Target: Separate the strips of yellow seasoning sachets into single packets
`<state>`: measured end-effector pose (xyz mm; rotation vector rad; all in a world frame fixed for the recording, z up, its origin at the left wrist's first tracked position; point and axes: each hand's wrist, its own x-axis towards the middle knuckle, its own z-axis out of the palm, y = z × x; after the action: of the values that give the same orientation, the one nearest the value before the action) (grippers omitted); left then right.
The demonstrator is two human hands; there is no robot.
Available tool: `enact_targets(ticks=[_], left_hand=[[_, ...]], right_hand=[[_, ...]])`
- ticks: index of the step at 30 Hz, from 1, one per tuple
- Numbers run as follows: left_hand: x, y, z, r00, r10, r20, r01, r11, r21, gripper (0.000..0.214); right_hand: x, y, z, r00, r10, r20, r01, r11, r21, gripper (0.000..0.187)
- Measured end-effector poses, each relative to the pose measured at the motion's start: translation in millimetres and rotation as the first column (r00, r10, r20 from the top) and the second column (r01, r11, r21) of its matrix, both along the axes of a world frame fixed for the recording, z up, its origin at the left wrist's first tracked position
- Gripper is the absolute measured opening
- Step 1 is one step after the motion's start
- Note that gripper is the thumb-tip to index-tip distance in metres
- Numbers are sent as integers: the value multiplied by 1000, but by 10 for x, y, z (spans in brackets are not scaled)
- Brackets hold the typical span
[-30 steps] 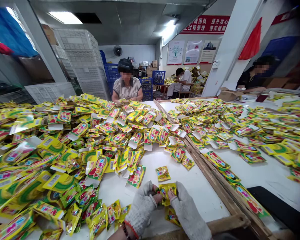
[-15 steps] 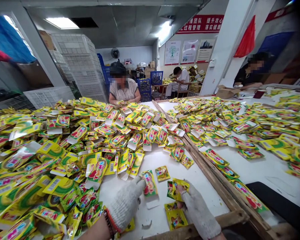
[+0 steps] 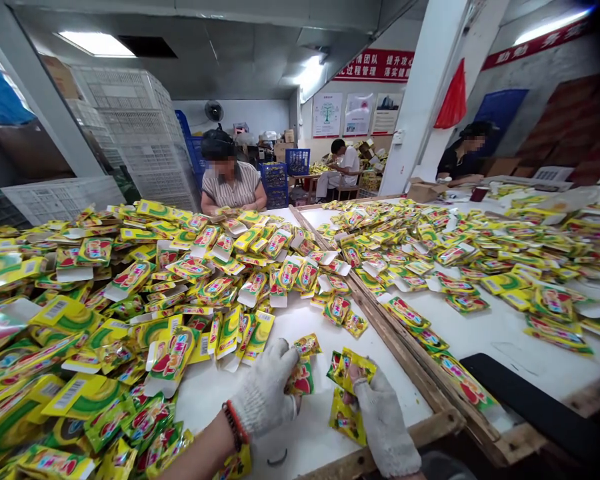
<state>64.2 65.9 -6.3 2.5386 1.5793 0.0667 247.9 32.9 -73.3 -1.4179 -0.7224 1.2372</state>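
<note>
My left hand (image 3: 263, 393), in a white knit glove with a beaded bracelet at the wrist, curls around a yellow and red foil sachet (image 3: 300, 378) on the white table (image 3: 310, 440). My right hand (image 3: 383, 423), also gloved, pinches a small bunch of yellow sachets (image 3: 353, 369) at its fingertips. Another sachet (image 3: 347, 417) lies just under those fingers. A small sachet (image 3: 307, 345) sits above my left fingers. To the left, a large heap of yellow printed sachets (image 3: 95, 320) spreads across the table.
A wooden strip (image 3: 405, 353) divides the table, with more sachets (image 3: 480, 257) beyond it and a black mat (image 3: 520, 400) near the right. Co-workers sit across (image 3: 230, 180) and to the right (image 3: 463, 157). Stacked white crates (image 3: 130, 127) and blue crates (image 3: 274, 183) stand behind.
My view has turned, so the room slides left. My left hand has moved away from the right and taken a sachet. My right hand still pinches its yellow sachets.
</note>
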Motion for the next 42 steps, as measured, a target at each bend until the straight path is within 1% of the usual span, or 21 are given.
enact_targets(ticks=[2,3,5,7,9,12,15,18,19,21,24,26,28,30,32,34,35,37,39,40,42], left_hand=[[-8,-95,-47,992,72,101,-68,997,-37,42],[-5,-135,-72,987,103,125,-96,994,-54,44],[16,-190,-116,982,150,119,-140,986,-85,50],[40,-209,-144,981,173,87,-163,980,-111,56],[50,-205,-156,981,171,88,-159,979,-130,58],[24,-191,-156,972,168,166,-145,979,-142,52],[-34,-184,-140,972,146,186,-120,982,-144,51],[-95,-177,-106,986,58,154,-36,989,-144,56],[-111,-175,-94,988,30,151,-7,989,-147,57],[-129,-174,-75,987,2,164,24,987,-156,57],[-120,-191,-83,976,59,211,-26,987,-156,53],[-102,-215,-113,960,113,256,-75,985,-152,50],[-84,-242,-147,940,146,309,-99,982,-162,49],[-69,-264,-166,917,175,359,-115,976,-183,48],[-57,-276,-156,899,199,390,-127,971,-203,48],[-48,-278,-123,890,207,406,-123,967,-223,43],[-46,-277,-104,887,213,411,-119,963,-242,40],[-46,-274,-74,871,247,424,-121,946,-302,36],[-51,-273,-67,857,281,433,-134,931,-340,39],[-54,-272,-73,858,278,433,-133,933,-335,40],[-61,-274,-95,878,215,428,-101,956,-274,40]], right_hand=[[-23,7,42,999,14,35,-14,1000,10,43],[-33,11,60,997,29,73,-31,999,27,42],[-48,13,84,988,65,137,-73,996,58,40],[-50,11,89,980,109,165,-122,990,68,40],[-34,12,80,966,146,211,-163,985,63,40],[23,31,73,913,208,351,-246,967,67,37],[91,71,120,834,320,450,-379,924,46,34],[136,119,192,764,413,495,-484,875,18,30],[140,133,205,761,418,496,-491,871,21,29],[124,147,202,779,399,483,-470,882,29,30],[46,126,140,807,357,471,-417,908,26,33],[-6,99,99,814,358,457,-409,912,14,33],[-22,84,91,804,382,455,-430,903,1,32],[9,88,124,769,413,488,-466,885,-14,33],[64,101,184,733,430,527,-490,871,-30,32],[109,107,239,715,448,537,-517,856,-26,31],[121,104,254,721,446,531,-524,852,-5,30],[124,87,254,758,412,506,-505,861,55,30],[120,70,219,790,383,479,-474,876,82,31],[123,65,197,791,387,474,-476,876,80,31],[150,70,163,751,451,482,-539,841,54,29]])
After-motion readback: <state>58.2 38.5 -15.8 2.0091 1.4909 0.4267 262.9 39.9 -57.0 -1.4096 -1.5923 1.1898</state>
